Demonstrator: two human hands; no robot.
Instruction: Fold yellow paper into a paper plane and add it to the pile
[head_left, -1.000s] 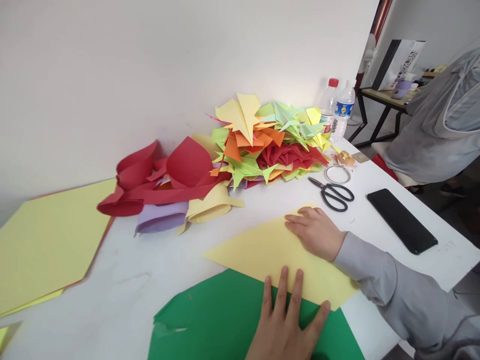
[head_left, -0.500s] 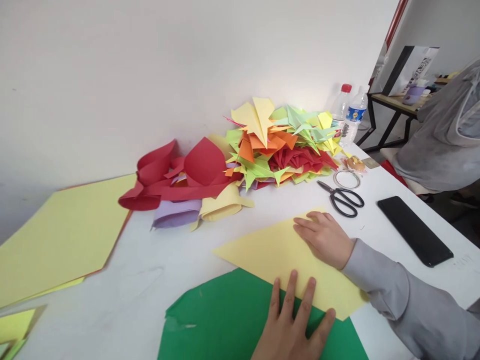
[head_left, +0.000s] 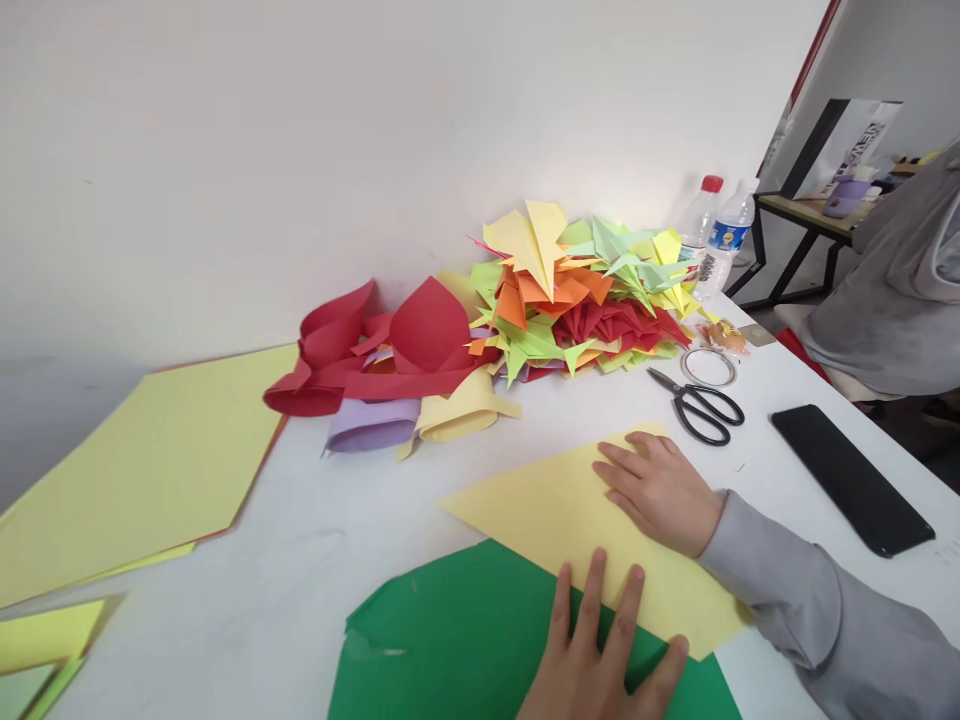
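A pale yellow sheet of paper (head_left: 540, 500), folded to a point at its left end, lies flat over the upper edge of a green sheet (head_left: 442, 630). My left hand (head_left: 604, 650) rests palm down with its fingers spread, fingertips on the yellow sheet's lower edge, the rest over the green sheet. My right hand (head_left: 660, 490), in a grey sleeve, lies on the upper right part of the yellow sheet, fingers apart and pointing left. Neither hand grips anything.
Black scissors (head_left: 697, 405), a tape roll (head_left: 709, 367) and a black phone (head_left: 851, 478) lie at the right. Folded paper planes (head_left: 592, 300), red paper cones (head_left: 427, 335) and bottles (head_left: 727, 235) stand by the wall. Large yellow sheets (head_left: 165, 460) lie left. A person (head_left: 915, 280) is at far right.
The whole view has shifted, so things appear slightly farther right. The fingers of my right hand are a little more spread. Both hands stay on the yellow sheet.
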